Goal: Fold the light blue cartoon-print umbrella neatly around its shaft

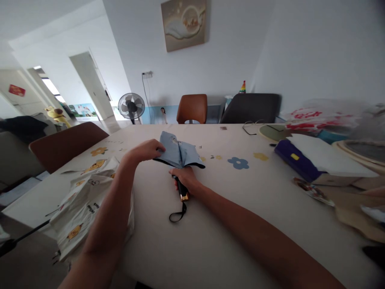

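A folding umbrella (180, 151) with light blue cloth is held over the white table (192, 241). Its black handle ends in a gold-coloured tip, and a black wrist strap (178, 216) hangs from it. My right hand (186, 178) is wrapped round the handle just below the cloth. With its fingers pinched on the left edge of the cloth, my left hand (148, 150) holds a fold out to the side. The umbrella's shaft is hidden inside the loose cloth.
A printed cloth bag (87, 208) lies under my left forearm. To the right are a purple box (297, 160), eyeglasses (249, 128), wooden hoops (361, 150) and a plastic bag (321, 116). Chairs (192, 108) and a fan (131, 106) stand beyond the table.
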Available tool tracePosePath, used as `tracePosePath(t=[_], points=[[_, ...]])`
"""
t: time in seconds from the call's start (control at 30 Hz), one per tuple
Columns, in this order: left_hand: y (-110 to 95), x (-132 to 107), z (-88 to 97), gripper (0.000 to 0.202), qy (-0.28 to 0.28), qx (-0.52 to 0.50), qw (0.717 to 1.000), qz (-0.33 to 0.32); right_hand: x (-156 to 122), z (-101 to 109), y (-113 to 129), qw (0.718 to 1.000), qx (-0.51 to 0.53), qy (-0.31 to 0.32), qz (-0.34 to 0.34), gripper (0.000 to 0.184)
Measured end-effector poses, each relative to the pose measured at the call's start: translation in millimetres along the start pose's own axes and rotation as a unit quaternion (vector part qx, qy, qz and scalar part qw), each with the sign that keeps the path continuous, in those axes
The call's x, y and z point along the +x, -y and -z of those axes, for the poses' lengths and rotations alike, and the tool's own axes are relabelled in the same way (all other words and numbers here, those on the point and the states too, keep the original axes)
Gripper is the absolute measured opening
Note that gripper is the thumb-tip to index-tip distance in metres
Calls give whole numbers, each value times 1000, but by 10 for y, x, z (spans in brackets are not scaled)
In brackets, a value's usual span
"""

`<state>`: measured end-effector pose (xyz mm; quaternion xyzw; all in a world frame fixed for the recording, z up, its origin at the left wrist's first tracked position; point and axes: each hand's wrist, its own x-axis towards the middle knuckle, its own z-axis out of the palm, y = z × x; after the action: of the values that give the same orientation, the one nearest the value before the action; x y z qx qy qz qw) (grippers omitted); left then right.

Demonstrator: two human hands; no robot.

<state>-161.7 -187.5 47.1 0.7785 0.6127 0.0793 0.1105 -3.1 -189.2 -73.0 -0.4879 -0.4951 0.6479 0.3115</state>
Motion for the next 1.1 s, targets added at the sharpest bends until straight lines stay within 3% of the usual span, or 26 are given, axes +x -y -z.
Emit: tracePosePath(t=[0.17, 0.33, 0.63, 0.73, 0.93, 1.1], points=[[-72, -79, 101, 34, -37, -22, 998, -36, -9, -14, -1, 1000, -2, 5, 2, 25], [-135, -141, 150, 30, -47, -40, 998, -26, -12, -21, -9, 1000, -2, -3, -1, 26], [-207, -106, 97, 33, -92, -195, 976, 3, -78, -26, 25, 1000, -6, 5, 9, 25], [-103, -85, 91, 35, -66, -193, 978, 31, -60, -16, 15, 1000, -3, 0, 4, 25], [242, 29, -54, 52, 54, -204, 975, 72, -16, 39, 2, 1000, 5, 17, 6, 21], [311, 88, -178, 64, 89, -245, 963, 67, -42, 78, 47, 999, 3, 33, 11, 20]])
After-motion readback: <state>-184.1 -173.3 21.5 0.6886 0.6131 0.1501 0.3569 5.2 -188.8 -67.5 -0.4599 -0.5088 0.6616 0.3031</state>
